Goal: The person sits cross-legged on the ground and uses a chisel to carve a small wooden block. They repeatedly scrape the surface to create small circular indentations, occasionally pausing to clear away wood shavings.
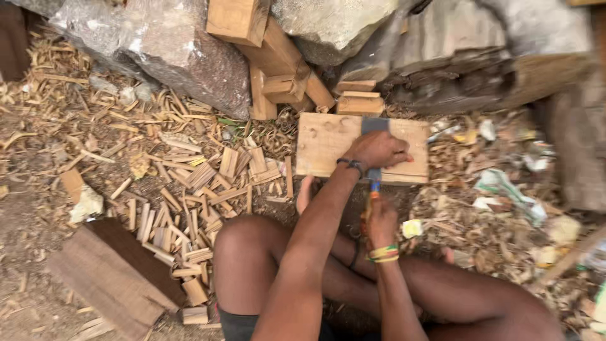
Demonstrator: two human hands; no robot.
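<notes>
Bare knees and forearms fill the bottom of the view, the person sitting on the ground with legs folded. At far left a dark, flat, weathered wooden plank (117, 275) lies on the dirt, and just right of it a loose heap of short pale split wood sticks (189, 196) spreads up toward a large grey boulder (170, 47). Right of the heap lies a pale rectangular wooden board (325, 148), flat on the ground with its long axis running left to right. The left hand (377, 150), with a dark band at the wrist, rests palm down on the board's right half, fingers spread flat and pointing right, pressing rather than clasping. Under that hand a flat grey metal blade (374, 125) stands across the board, its long axis running away from the person. The right hand (380, 221), wearing coloured wristbands, is wrapped closed around the tool's handle (374, 189) just below the board's near edge. Above the board, stacked pale wooden offcut blocks (287, 82) lean against the rocks, close to its far edge. To the right, curled shavings and scraps of litter (499, 189) cover the ground, crowding the board's right edge.
</notes>
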